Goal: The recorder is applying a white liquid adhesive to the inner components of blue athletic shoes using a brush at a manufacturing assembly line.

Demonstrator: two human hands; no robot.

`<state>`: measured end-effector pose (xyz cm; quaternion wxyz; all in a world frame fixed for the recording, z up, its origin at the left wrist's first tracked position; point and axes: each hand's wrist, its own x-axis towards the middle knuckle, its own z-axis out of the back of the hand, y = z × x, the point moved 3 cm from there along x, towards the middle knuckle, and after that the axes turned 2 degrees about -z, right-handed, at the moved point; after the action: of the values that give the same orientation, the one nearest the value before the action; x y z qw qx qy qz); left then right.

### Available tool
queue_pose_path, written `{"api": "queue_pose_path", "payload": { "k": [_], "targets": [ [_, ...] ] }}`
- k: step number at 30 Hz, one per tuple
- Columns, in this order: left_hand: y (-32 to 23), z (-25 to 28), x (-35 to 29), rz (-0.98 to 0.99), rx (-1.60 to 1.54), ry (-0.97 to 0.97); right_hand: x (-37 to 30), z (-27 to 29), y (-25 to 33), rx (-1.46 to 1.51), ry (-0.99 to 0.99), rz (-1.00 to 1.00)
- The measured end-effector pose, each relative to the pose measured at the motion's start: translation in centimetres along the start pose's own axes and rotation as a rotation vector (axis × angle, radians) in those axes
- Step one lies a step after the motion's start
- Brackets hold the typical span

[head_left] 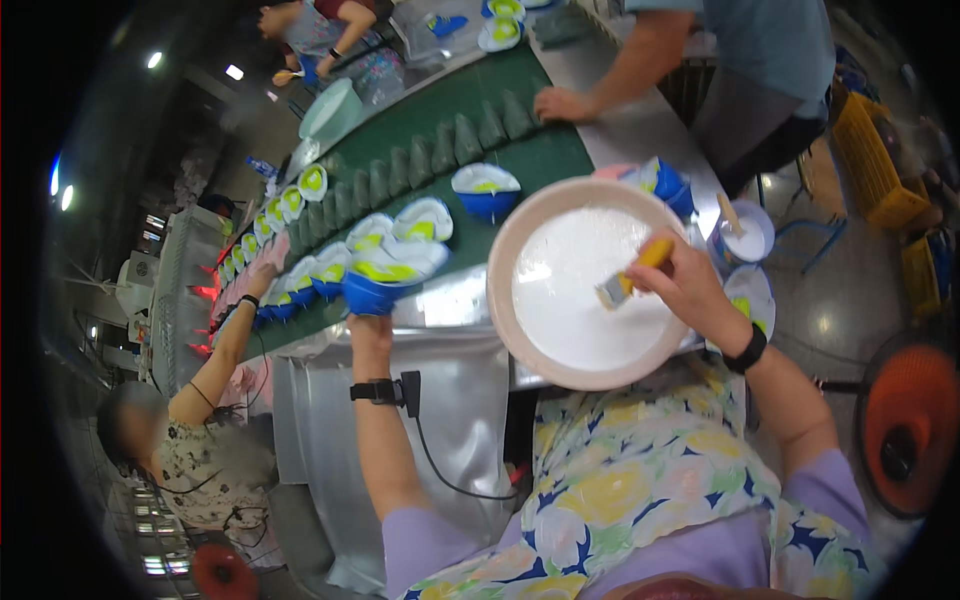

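Note:
My left hand grips a blue and white shoe upper from below, its bright yellow-green lining facing up. Most of those fingers are hidden under the upper. In my right hand is a flat paintbrush with a yellow handle. The brush's pale end is over the white liquid in a wide pinkish-beige basin; I cannot tell whether it touches the surface. Another upper lies just beyond the basin, and several more line the near side of the green belt.
Dark shoe-shaped forms run in a row along the green belt. A co-worker's hand rests at the belt's far side. To the right stand a white bucket, yellow crates and an orange fan. Another person reaches in at left.

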<state>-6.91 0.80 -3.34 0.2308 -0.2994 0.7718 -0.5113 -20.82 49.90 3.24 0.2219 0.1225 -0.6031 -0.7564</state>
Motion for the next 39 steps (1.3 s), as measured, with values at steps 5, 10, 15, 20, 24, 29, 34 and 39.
{"api": "queue_pose_path", "payload": {
  "k": [5,10,15,20,24,29,34,39],
  "targets": [
    [-2.8,-4.6,-5.2,0.163,-0.055,0.153,0.1,-3.8,2.2,-0.114,0.114,0.213],
    [0.1,-6.6,-5.6,0.136,0.095,0.226,-0.4,-6.0,1.7,-0.327,0.453,0.345],
    [-0.5,-9.7,-7.3,0.287,0.033,0.342,0.1,-1.8,0.8,-0.376,0.378,0.468],
    [0.0,-11.6,-6.9,0.336,0.349,0.61,1.9,2.9,4.0,-0.151,0.117,0.337],
    [1.0,-15.9,-7.9,0.343,0.468,0.701,3.3,2.0,6.5,-0.112,0.043,0.628],
    [1.3,-19.1,-9.0,0.335,0.365,0.717,3.8,2.0,5.1,-0.214,-0.004,0.663],
    [2.1,-20.1,-11.5,0.326,-0.089,0.632,3.2,2.7,3.5,-0.166,-0.168,0.38],
    [3.6,-18.5,-11.4,0.227,-0.062,0.506,2.5,1.4,2.0,-0.02,-0.223,0.18]
  ]
}}
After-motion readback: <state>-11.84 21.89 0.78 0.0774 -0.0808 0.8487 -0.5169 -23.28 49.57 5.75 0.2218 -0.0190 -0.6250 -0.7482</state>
